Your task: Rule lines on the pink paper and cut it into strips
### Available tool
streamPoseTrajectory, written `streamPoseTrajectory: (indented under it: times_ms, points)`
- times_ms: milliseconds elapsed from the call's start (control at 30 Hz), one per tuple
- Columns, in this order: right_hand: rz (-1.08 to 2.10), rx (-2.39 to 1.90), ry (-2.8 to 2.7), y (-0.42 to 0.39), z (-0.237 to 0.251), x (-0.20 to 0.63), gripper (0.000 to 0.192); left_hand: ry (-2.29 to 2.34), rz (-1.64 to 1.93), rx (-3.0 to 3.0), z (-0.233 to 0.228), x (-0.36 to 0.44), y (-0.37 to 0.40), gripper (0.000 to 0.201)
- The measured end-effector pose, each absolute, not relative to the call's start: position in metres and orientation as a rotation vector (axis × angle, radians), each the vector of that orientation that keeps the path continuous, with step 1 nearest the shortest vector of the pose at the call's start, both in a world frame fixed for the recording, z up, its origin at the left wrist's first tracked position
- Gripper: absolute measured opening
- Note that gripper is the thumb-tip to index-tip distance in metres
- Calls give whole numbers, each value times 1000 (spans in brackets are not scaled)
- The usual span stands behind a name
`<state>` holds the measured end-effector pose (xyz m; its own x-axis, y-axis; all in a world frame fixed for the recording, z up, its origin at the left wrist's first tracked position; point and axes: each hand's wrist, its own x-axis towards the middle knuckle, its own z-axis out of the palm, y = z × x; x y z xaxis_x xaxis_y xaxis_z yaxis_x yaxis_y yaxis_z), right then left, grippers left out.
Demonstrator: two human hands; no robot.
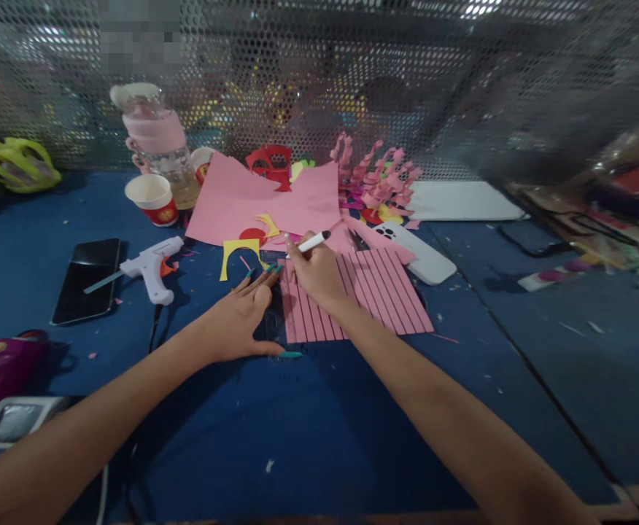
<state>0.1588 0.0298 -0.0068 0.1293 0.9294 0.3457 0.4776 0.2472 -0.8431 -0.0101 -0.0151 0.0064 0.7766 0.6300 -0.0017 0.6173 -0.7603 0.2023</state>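
My left hand lies flat, fingers spread, pressing a clear ruler against the left edge of a pink paper sheet ruled with dark parallel lines. My right hand grips a white marker with a black cap end, its tip near the sheet's top left corner beside the ruler. The sheet rests on a blue table.
Behind lie a large pink paper, yellow cut-outs, red cut-outs and curled pink strips. A white glue gun, black phone, paper cup and bottle sit left. A white phone lies right.
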Motion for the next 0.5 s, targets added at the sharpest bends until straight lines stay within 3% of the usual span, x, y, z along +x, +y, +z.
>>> streamPoseTrajectory:
  times_ms: [200, 500]
  points:
    - [471, -1401, -1567, 28, -4, 158, 33, 985, 91, 2791, 8, -9, -15, 70]
    - [506, -1424, -1593, 17, -1, 158, 33, 1007, 109, 2767, 8, -8, -16, 71]
